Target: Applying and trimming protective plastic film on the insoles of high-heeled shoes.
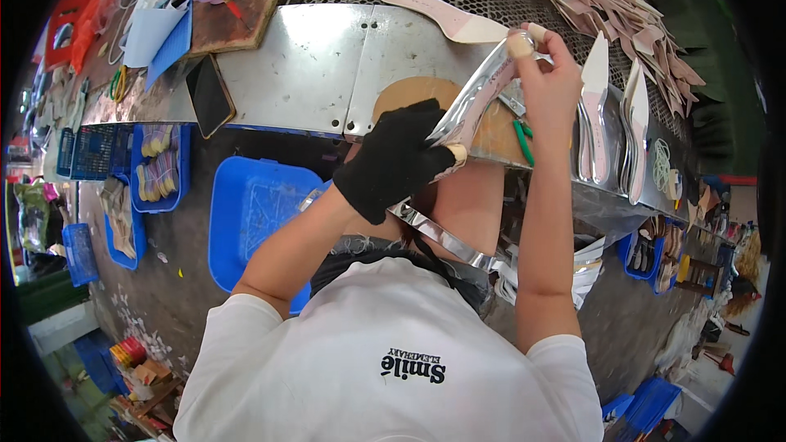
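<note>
Between my hands is a shoe insole (489, 86) with a shiny silver strip along its edge, tilted above the worktable's front edge. My left hand (393, 160), in a black glove with a covered thumb tip showing, grips its lower end. At the upper end, my right hand (547, 74) pinches it with fingertips in beige covers. A loose silver strip (442, 237) runs below my left hand across my lap. Just beyond lies a plain pinkish insole (446, 18). To the right of my right hand rest silver-edged insoles (596, 123) and a stack of similar ones (634, 135).
Pale insoles (565, 0) heap on the mesh top at the back right. A green-handled tool (523, 143) lies near my right forearm. A phone (210, 96) sits at the table's left edge. Below stands a blue bin (225, 229); more silver strips (588, 270) hang at right.
</note>
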### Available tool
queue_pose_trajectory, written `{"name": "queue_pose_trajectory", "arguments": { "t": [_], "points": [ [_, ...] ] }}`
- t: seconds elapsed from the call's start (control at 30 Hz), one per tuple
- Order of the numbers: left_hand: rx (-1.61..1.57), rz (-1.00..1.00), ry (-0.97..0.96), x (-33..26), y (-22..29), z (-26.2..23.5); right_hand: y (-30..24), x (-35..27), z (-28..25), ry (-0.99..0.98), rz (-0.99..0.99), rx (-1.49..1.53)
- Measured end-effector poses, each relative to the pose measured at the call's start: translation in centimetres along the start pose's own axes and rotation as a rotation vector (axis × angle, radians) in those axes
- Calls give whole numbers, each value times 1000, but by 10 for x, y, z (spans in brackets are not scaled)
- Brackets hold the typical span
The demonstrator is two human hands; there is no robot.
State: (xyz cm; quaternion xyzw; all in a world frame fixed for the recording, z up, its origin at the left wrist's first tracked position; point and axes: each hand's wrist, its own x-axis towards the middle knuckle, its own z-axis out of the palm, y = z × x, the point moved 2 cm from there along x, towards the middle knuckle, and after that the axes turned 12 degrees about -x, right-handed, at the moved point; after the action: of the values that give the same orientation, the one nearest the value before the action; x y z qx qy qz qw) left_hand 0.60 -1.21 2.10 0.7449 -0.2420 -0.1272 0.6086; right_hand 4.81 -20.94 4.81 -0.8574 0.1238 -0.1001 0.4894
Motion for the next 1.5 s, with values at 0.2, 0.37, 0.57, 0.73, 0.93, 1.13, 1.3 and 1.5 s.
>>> {"name": "queue_pose_trajectory", "arguments": {
  "t": [0.2,0.37,0.57,0.73,0.93,1.13,1.3,1.5],
  "points": [
    [-460,-186,-37,-9,1,-8,-12,-13,9,338,-389,-295],
    [-555,-268,-74,-16,3,-21,-14,8,-10,-53,-167,141],
    [-587,-310,-100,-19,9,-28,-6,15,-14,-197,-293,39],
    [-626,-316,-39,-17,-4,-28,-7,7,-7,-187,-122,353],
    [-641,-169,114,-7,-6,-13,18,-1,9,-150,-45,587],
    [-789,-236,282,8,-10,-8,33,-66,30,-545,77,566],
    [-866,-271,350,9,-4,-1,18,-76,32,-295,-122,375],
    [-1076,-373,31,8,-15,-9,-6,-61,-13,387,-775,-562]
  ]
}}
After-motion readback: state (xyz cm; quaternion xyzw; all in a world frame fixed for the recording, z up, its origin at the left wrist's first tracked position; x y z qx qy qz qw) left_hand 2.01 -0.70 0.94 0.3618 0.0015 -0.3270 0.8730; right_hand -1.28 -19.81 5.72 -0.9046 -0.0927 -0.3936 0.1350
